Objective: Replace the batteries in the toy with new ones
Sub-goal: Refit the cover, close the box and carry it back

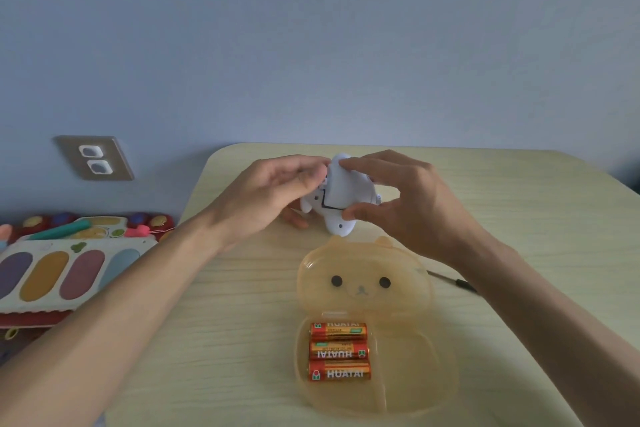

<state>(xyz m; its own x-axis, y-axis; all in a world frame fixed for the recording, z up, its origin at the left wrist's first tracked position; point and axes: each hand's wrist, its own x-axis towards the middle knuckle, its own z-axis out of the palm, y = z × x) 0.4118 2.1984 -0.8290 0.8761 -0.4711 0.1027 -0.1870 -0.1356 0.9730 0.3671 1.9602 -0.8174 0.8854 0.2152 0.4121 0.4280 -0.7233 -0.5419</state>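
Observation:
A small white toy (pixel 341 200) is held above the table's far middle, underside toward me, with a dark gap outlining its battery cover. My left hand (pixel 277 191) grips the toy's left side with curled fingers. My right hand (pixel 398 198) pinches the toy's right side between thumb and fingers. Nearer me lies an open translucent orange bear-shaped case (pixel 408 367). Three red-and-gold batteries (pixel 339 350) lie side by side in its lower half. The inside of the toy's battery compartment is hidden.
A thin dark screwdriver (pixel 453 281) lies on the pale wooden table (pixel 225 340), partly under my right forearm. Colourful toys, one a keyboard toy (pixel 52 274), sit off the table's left edge. A wall socket (pixel 95 158) is at the far left.

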